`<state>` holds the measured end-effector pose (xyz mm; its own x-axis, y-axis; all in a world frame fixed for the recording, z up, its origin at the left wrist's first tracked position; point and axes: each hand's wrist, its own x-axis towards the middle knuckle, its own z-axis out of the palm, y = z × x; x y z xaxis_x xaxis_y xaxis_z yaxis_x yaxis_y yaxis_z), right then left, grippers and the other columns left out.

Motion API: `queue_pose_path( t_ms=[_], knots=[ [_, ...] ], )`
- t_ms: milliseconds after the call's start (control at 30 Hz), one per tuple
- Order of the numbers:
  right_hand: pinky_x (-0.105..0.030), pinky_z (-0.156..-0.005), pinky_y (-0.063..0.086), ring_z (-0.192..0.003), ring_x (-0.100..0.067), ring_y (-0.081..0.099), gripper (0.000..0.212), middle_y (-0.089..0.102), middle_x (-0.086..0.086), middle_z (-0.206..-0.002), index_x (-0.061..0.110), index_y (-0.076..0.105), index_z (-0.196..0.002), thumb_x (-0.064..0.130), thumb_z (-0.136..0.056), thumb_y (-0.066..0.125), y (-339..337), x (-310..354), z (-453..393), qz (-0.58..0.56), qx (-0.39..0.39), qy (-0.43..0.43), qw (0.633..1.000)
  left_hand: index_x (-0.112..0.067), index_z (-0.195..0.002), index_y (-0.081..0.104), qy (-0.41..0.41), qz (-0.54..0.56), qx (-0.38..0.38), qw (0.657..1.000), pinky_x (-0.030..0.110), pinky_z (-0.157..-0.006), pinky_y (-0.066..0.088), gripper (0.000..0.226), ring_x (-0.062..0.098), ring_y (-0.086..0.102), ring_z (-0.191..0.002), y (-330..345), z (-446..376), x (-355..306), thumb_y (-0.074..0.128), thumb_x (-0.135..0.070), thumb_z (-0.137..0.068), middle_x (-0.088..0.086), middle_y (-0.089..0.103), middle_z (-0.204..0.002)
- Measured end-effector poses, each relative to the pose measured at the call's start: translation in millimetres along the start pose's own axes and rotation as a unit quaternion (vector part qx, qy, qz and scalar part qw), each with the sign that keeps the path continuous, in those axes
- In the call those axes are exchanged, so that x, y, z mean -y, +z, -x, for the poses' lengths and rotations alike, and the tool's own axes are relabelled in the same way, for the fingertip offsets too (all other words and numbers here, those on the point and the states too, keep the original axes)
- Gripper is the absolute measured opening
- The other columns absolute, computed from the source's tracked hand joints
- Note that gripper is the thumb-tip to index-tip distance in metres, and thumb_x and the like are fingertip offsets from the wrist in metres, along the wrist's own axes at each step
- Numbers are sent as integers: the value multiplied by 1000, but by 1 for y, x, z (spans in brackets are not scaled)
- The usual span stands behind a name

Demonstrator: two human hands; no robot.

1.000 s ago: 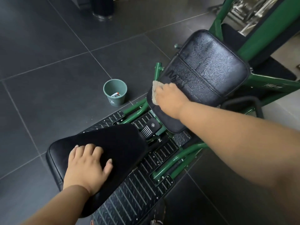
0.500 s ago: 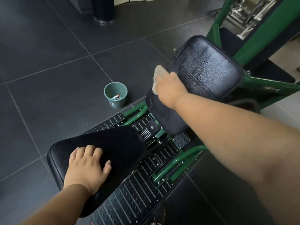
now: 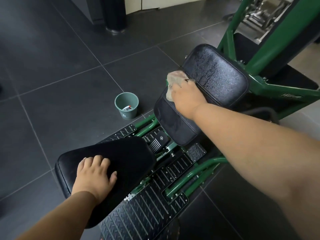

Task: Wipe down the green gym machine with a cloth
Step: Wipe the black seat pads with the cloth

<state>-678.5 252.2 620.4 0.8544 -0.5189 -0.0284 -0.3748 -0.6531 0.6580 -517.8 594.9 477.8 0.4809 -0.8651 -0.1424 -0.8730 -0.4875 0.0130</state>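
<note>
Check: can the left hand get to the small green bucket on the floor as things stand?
Probably yes. The left hand rests flat on the black padded seat, holding nothing. The small green bucket stands on open dark floor tile left of the machine, with nothing between them, though it sits lower, so it needs a lean.

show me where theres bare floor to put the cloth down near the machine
Bare dark tile lies left of the green cup, out to the seat pad under the left hand. More lies beyond the cup, toward the black post. It is crowded around the green frame and tread plates, below the right hand.
</note>
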Motion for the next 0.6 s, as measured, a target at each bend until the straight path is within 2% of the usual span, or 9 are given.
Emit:
queue_pose_path(
  t_ms=[67,133,200,300,333,400,500,567,600],
  knots=[
    [-41,-98,43,-119,-28,54,34,60,-1,-130,23,71,-123,26,-96,51,-6,-17,-4,37,-15,15,999,-23,-99,70,-24,8,14,1000,51,-100,43,55,34,57,-96,-10,-7,-7,36,-64,-88,2,60,-97],
    [-38,-96,43,-119,-28,54,34,59,-1,-131,25,71,-123,27,-94,54,-17,-44,-15,62,-14,63,996,-27,-105,70,-47,29,31,998,46,-96,43,52,30,59,-101,-24,-18,-17,39,-66,-91,0,62,-102],
    [-40,-96,41,-119,-33,52,34,57,-6,-133,22,69,-124,24,-94,53,-27,-70,-24,39,4,106,994,-29,-113,68,-49,43,33,997,42,-97,43,44,28,58,-109,-38,-31,-29,48,-64,-95,-2,63,-111],
    [-40,-96,43,-119,-35,54,38,55,-14,-136,16,68,-127,22,-93,50,-30,-71,-20,33,-18,144,989,-29,-117,66,-36,80,11,996,42,-98,43,40,29,57,-114,-60,-49,-52,51,-60,-97,-1,64,-116],
    [-39,-94,45,-118,-33,55,41,56,-15,-136,17,68,-126,22,-92,48,-27,-61,-13,43,-18,130,990,-29,-118,66,-31,93,5,995,42,-98,44,40,29,57,-114,-66,-54,-60,50,-60,-98,-1,64,-117],
    [-37,-88,46,-115,-31,53,47,58,-14,-130,19,72,-120,23,-87,39,-16,-36,6,54,-9,48,997,-28,-119,64,-20,111,-1,994,42,-97,44,40,29,56,-113,-79,-61,-75,49,-59,-99,-1,62,-115],
    [-41,-87,36,-110,-29,51,46,62,-8,-124,24,74,-113,27,-85,37,-6,-27,28,57,1,-43,997,-28,-119,63,3,123,-17,992,42,-96,45,39,29,56,-111,-95,-68,-92,49,-58,-99,-1,61,-113],
    [-46,-94,26,-115,-32,51,39,61,-7,-127,24,73,-116,28,-88,45,-4,-42,26,56,-6,-32,998,-27,-118,63,22,126,-23,992,42,-94,47,38,30,56,-109,-107,-72,-100,51,-57,-99,0,62,-113],
    [-48,-98,26,-118,-33,51,37,60,-7,-128,24,73,-115,27,-87,49,-7,-53,22,61,-17,-1,998,-26,-118,64,32,125,-23,991,42,-94,47,37,30,56,-109,-112,-76,-103,52,-56,-99,1,63,-114]
  ],
)
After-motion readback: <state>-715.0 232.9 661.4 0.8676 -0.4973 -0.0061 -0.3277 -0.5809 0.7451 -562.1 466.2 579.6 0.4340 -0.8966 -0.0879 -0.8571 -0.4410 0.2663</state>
